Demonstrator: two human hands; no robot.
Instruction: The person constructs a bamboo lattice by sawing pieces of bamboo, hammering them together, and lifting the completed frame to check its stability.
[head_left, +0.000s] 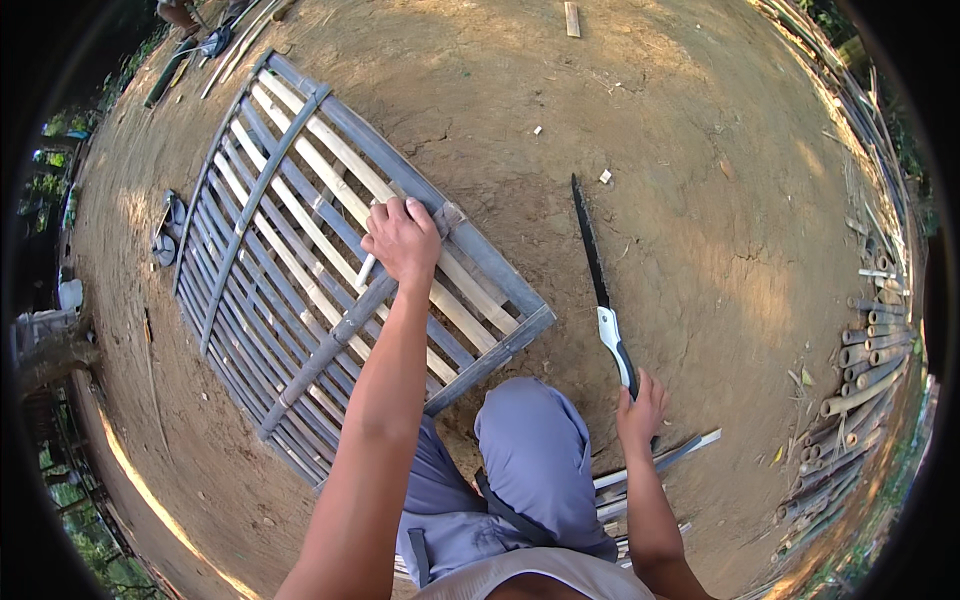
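Note:
A slatted bamboo panel with pale and grey strips lies tilted across the ground at my left. My left hand is closed over it, near the upper end of a thick round crosspiece. A short pale bamboo stick pokes out from under its fingers; the rest is hidden in the fist. Low on the right, my right hand is wrapped round the black-and-white handle of a hand saw. The dark toothed blade points away from me over bare earth, apart from the panel.
Several cut bamboo poles are piled along the right edge. Split strips lie beside my right knee. A pair of sandals rests beyond the panel's left side. Part of another person shows at the far left, near loose bamboo pieces.

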